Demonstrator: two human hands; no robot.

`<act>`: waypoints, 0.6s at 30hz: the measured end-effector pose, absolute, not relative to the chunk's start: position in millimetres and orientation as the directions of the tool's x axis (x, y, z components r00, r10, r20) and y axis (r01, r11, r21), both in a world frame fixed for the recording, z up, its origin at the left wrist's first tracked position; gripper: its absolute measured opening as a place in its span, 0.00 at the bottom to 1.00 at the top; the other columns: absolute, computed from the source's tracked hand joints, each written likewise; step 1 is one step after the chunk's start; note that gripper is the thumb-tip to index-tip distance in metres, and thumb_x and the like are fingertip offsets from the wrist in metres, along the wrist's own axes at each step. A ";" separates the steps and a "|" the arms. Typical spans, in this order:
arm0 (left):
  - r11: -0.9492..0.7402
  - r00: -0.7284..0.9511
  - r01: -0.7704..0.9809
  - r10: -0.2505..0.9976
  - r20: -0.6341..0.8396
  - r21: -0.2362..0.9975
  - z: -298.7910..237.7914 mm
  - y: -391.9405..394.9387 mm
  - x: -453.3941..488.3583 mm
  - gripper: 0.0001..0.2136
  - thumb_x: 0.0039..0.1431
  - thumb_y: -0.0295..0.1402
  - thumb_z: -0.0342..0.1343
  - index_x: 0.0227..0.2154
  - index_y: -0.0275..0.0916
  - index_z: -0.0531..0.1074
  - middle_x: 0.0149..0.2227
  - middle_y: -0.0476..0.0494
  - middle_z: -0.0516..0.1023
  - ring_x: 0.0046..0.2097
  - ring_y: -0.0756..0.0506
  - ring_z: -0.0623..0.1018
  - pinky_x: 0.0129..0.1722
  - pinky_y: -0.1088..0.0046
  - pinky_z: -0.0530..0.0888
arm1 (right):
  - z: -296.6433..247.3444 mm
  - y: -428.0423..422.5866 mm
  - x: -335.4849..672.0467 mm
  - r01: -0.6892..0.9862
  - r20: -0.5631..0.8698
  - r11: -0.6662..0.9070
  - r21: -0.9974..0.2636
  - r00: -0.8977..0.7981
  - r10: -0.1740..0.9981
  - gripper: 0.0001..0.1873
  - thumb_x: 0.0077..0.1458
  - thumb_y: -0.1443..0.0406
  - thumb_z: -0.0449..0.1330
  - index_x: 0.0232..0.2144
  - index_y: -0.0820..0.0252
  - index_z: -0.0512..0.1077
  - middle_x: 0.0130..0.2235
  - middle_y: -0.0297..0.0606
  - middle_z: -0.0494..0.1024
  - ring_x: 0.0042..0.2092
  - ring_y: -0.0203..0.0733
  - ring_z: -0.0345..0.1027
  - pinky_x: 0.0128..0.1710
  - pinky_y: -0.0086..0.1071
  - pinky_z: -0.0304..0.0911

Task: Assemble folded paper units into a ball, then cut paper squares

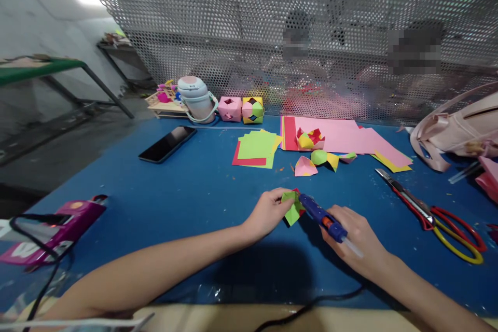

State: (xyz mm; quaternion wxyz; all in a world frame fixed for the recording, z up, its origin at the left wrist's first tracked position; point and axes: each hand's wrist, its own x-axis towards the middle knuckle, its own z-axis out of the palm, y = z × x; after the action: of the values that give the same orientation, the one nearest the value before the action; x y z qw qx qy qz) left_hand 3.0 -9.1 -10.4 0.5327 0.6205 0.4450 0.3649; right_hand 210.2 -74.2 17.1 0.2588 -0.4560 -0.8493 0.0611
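Blue glue gun with a translucent stick (321, 216) being held at a small folded green-and-red paper piece (292, 210)

The left hand (268, 212) is pinching the paper piece between thumb and fingers, closing almost fully around its left edge. The right hand (356, 233) is wrapping around the glue gun, fingers curled; its nozzle is pointing left and far, at the piece's upper right edge. Whether the nozzle is touching cannot be told. The paper piece is sitting between the hands, over the middle of the blue tabletop (175, 202).

Beyond the hands, a folded pink paper piece (305, 167) is lying nearest, with a rounded green paper piece (319, 156) and a folded yellow paper piece (332, 162) just right. Behind these, a red-and-yellow crown-shaped paper form (310, 140) is resting on large pink paper sheets (338, 132).

Left of the sheets, a stack of square green, red and yellow papers (257, 144) is lying flat. Far left, a black smartphone (168, 144) is lying near a white lidded bottle (197, 101); two paper boxes, one pink (230, 109), one multicoloured (252, 110), are standing to the bottle's right.

Right side: metal-bladed scissors with red and yellow handles (428, 218) are lying well apart from the right hand.
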 end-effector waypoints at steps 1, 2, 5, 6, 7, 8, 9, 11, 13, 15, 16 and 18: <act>-0.037 0.337 0.162 0.941 -0.021 0.986 -10.2 -9.2 3.1 0.10 0.54 0.35 0.53 0.29 0.34 0.77 0.29 0.47 0.77 0.32 0.48 0.73 0.32 0.77 0.69 | 16.8 -73.9 210.5 0.745 0.387 0.574 -0.340 -0.446 0.807 0.03 0.60 0.66 0.53 0.33 0.59 0.65 0.27 0.35 0.72 0.27 0.40 0.65 0.27 0.31 0.58; -0.039 0.336 0.164 0.942 -0.019 0.986 -9.9 -9.3 3.2 0.10 0.54 0.35 0.53 0.29 0.34 0.77 0.30 0.47 0.77 0.32 0.48 0.73 0.32 0.76 0.69 | 16.5 -73.6 210.8 0.745 0.392 0.573 -0.340 -0.442 0.807 0.03 0.60 0.66 0.53 0.33 0.59 0.65 0.27 0.35 0.72 0.27 0.39 0.65 0.28 0.31 0.58; -0.040 0.328 0.170 0.945 -0.018 0.985 -9.3 -9.4 3.5 0.09 0.54 0.34 0.54 0.28 0.34 0.76 0.30 0.46 0.77 0.32 0.48 0.74 0.32 0.76 0.69 | 15.9 -73.5 211.5 0.743 0.396 0.583 -0.328 -0.453 0.799 0.04 0.60 0.66 0.52 0.33 0.59 0.65 0.28 0.36 0.73 0.28 0.40 0.66 0.28 0.31 0.58; -0.036 0.323 0.169 0.946 -0.021 0.985 -9.4 -9.4 3.6 0.09 0.54 0.34 0.54 0.28 0.34 0.77 0.30 0.46 0.77 0.32 0.48 0.74 0.32 0.76 0.70 | 15.9 -73.7 211.6 0.745 0.396 0.585 -0.319 -0.456 0.797 0.04 0.60 0.66 0.52 0.33 0.59 0.65 0.28 0.36 0.73 0.28 0.40 0.66 0.28 0.31 0.58; -0.030 0.320 0.167 0.947 -0.026 0.986 -9.5 -9.4 3.6 0.09 0.54 0.34 0.54 0.28 0.34 0.77 0.31 0.46 0.78 0.32 0.48 0.74 0.32 0.76 0.70 | 16.0 -74.0 211.8 0.749 0.395 0.585 -0.311 -0.458 0.796 0.04 0.60 0.65 0.52 0.33 0.59 0.65 0.27 0.36 0.73 0.28 0.41 0.66 0.28 0.31 0.57; -0.024 0.318 0.166 0.947 -0.030 0.986 -9.8 -9.3 3.6 0.09 0.54 0.34 0.54 0.29 0.35 0.77 0.31 0.46 0.78 0.33 0.48 0.75 0.33 0.76 0.70 | 16.2 -74.4 212.0 0.755 0.393 0.582 -0.303 -0.457 0.798 0.05 0.60 0.65 0.52 0.32 0.59 0.65 0.27 0.36 0.73 0.27 0.41 0.65 0.28 0.31 0.57; -0.020 0.318 0.166 0.948 -0.034 0.986 -10.1 -9.3 3.5 0.09 0.54 0.33 0.54 0.30 0.35 0.77 0.31 0.46 0.78 0.33 0.47 0.75 0.33 0.76 0.70 | 16.4 -74.8 212.2 0.760 0.393 0.578 -0.297 -0.455 0.799 0.05 0.60 0.65 0.52 0.32 0.59 0.65 0.27 0.36 0.73 0.27 0.40 0.65 0.27 0.31 0.57; -0.015 0.313 0.170 0.949 -0.040 0.985 -10.6 -9.0 3.3 0.09 0.53 0.33 0.54 0.31 0.34 0.77 0.32 0.45 0.78 0.34 0.47 0.75 0.34 0.76 0.70 | 16.7 -75.3 212.7 0.766 0.397 0.573 -0.291 -0.448 0.801 0.05 0.60 0.65 0.52 0.32 0.59 0.64 0.26 0.35 0.72 0.26 0.40 0.65 0.27 0.31 0.56; -0.009 0.305 0.172 0.951 -0.044 0.985 -11.0 -8.8 3.2 0.09 0.53 0.32 0.54 0.31 0.34 0.78 0.33 0.45 0.79 0.34 0.47 0.76 0.34 0.76 0.71 | 16.6 -75.5 213.1 0.768 0.400 0.570 -0.290 -0.444 0.802 0.05 0.60 0.65 0.52 0.31 0.59 0.64 0.26 0.35 0.72 0.26 0.39 0.65 0.27 0.31 0.56; -0.011 0.302 0.174 0.952 -0.043 0.985 -11.1 -8.8 3.2 0.09 0.53 0.32 0.53 0.31 0.35 0.77 0.33 0.45 0.79 0.35 0.47 0.76 0.35 0.75 0.71 | 16.3 -75.4 213.3 0.771 0.401 0.568 -0.287 -0.442 0.803 0.06 0.60 0.65 0.52 0.31 0.58 0.64 0.25 0.34 0.72 0.26 0.39 0.64 0.26 0.31 0.56; -0.013 0.303 0.175 0.952 -0.041 0.984 -11.1 -8.8 3.2 0.09 0.53 0.32 0.53 0.31 0.35 0.77 0.33 0.45 0.79 0.35 0.47 0.76 0.35 0.75 0.71 | 16.1 -75.4 213.2 0.773 0.402 0.567 -0.285 -0.441 0.803 0.06 0.60 0.65 0.52 0.31 0.58 0.64 0.25 0.34 0.71 0.25 0.39 0.64 0.26 0.31 0.55; -0.018 0.309 0.177 0.950 -0.038 0.984 -11.0 -9.1 3.4 0.10 0.53 0.33 0.53 0.31 0.35 0.77 0.32 0.45 0.78 0.34 0.47 0.75 0.34 0.76 0.71 | 16.2 -75.4 212.8 0.773 0.407 0.568 -0.284 -0.439 0.801 0.06 0.60 0.65 0.52 0.31 0.59 0.64 0.25 0.34 0.71 0.25 0.39 0.64 0.26 0.31 0.56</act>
State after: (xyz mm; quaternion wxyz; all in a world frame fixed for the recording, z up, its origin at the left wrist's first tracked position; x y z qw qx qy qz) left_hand 3.4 -9.1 -11.0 0.5285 0.6125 0.4602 0.3657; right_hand 212.8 -75.4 16.2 0.2554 -0.4641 -0.8477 0.0275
